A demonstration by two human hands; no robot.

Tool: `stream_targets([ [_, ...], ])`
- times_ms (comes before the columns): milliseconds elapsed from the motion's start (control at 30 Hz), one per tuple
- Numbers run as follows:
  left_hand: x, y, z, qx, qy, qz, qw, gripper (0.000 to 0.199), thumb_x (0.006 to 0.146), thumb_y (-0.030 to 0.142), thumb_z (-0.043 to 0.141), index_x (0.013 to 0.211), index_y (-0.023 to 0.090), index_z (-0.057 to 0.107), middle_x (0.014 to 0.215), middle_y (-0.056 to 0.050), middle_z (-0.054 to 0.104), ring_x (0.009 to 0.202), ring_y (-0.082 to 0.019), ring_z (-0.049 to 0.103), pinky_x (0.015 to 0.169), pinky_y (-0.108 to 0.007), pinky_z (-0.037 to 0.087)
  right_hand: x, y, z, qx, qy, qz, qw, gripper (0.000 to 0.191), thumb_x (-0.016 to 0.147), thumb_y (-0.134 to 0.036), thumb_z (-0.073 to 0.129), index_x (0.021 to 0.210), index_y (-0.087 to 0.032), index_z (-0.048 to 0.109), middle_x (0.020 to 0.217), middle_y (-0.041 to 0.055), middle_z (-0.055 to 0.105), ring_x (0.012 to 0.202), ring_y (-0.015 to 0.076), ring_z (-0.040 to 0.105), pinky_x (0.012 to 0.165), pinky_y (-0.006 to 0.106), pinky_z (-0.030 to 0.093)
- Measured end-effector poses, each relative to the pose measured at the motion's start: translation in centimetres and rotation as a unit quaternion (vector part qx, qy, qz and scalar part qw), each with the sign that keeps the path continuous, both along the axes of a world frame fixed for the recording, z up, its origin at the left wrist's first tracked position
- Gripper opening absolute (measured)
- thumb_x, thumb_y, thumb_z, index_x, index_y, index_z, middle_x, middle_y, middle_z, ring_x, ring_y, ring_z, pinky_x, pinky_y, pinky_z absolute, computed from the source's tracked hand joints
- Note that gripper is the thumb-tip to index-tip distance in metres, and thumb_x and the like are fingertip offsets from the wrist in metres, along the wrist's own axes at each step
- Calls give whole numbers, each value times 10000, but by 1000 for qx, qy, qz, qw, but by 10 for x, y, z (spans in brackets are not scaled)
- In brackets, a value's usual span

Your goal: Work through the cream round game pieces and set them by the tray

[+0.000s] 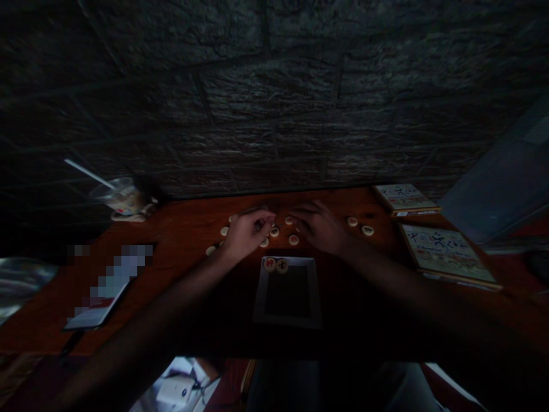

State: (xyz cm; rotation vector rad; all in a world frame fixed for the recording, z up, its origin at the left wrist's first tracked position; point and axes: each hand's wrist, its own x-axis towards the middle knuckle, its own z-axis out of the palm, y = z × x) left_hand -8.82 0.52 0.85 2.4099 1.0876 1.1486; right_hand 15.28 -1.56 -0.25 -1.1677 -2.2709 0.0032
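Round xiangqi pieces with red or dark characters lie scattered over the wooden table. My left hand is above several of them, its fingers curled in and tips pressed together; what they hold, if anything, is hidden. A dark-marked piece lies just right of it. Across from it, my right hand reaches leftward with fingers stretched and bent slightly down over a red-marked piece. Another red-marked piece rests below its fingertips. Nearer me sits a shallow white-rimmed box, with two pieces side by side at its far edge.
Two flat printed boxes lie at the right. Two loose pieces are between them and my right hand. A plastic cup with a straw stands back left, and a phone lies nearer. A stone wall borders the table.
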Motion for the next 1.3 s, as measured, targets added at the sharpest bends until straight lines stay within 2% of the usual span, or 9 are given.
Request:
stream_targets([
  [100, 1, 2, 0, 7, 17, -9, 1000, 174, 899, 248, 644, 968, 217, 800, 815, -28, 787, 718, -175, 710, 688, -275, 506, -8, 0, 0, -21, -41, 14, 999, 336, 1036, -204, 541, 1316, -223, 725, 1405, 97, 705, 1289, 347, 564, 1037, 535, 433],
  [200, 2, 4, -2, 10, 24, -14, 1000, 186, 884, 212, 627, 955, 226, 798, 825, -26, 786, 728, -175, 713, 688, -275, 508, -8, -2, 2, -36, -78, 26, 996, 339, 1024, -154, 544, 1291, -236, 735, 1347, 84, 736, 1290, 352, 543, 1022, 533, 401],
  [433, 1, 4, -4, 18, 24, -17, 999, 201, 897, 193, 609, 969, 225, 794, 921, -41, 800, 804, -184, 734, 742, -296, 526, 2, -7, 2, -43, -137, -6, 990, 307, 1066, -221, 481, 1244, -165, 724, 1227, 162, 701, 1179, 352, 545, 944, 502, 403],
  [600, 1, 2, -6, 22, 32, -32, 999, 191, 913, 191, 607, 966, 215, 788, 916, -43, 798, 778, -177, 730, 706, -293, 512, 1, -11, 3, -25, -144, -11, 989, 226, 1059, -274, 508, 1139, -160, 685, 1177, 167, 688, 1132, 352, 558, 947, 509, 415],
  [833, 3, -9, -1, 6, 2, -42, 999, 186, 944, 185, 602, 991, 216, 780, 944, -35, 816, 841, -178, 754, 752, -283, 538, 6, -16, 1, -56, 91, 18, 994, 133, 1054, -275, 542, 1127, -204, 627, 1040, 90, 770, 906, 239, 733, 780, 361, 543],
  [967, 3, -17, 3, 4, -18, -50, 999, 179, 960, 170, 608, 1004, 194, 780, 970, -36, 822, 875, -170, 762, 804, -272, 553, 5, -28, 2, -92, 179, -8, 980, 208, 1044, -361, 591, 1151, -200, 667, 1088, 91, 774, 970, 244, 742, 790, 357, 555],
  [1133, 6, -22, 5, -17, -40, -56, 997, 158, 961, 176, 629, 1000, 179, 782, 948, -28, 821, 847, -155, 754, 784, -262, 552, -6, -43, 9, -192, 276, -18, 942, 310, 1083, -462, 499, 1234, -232, 642, 1005, 57, 735, 880, 205, 706, 779, 355, 543],
  [1200, 9, -25, 5, -38, -68, -69, 995, 150, 962, 184, 637, 1010, 172, 778, 944, -32, 817, 843, -149, 749, 771, -251, 553, -11, -47, 10, -245, 310, 11, 919, 311, 1070, -474, 530, 1268, -246, 599, 952, 41, 727, 879, 203, 710, 793, 354, 552],
  [1300, 14, -30, 5, -86, -118, -108, 983, 137, 961, 213, 663, 1036, 161, 766, 952, -47, 813, 846, -151, 755, 755, -237, 568, -13, -50, 9, -283, 350, 63, 891, 330, 1058, -457, 569, 1312, -251, 524, 1009, 43, 725, 915, 194, 709, 842, 362, 566],
])
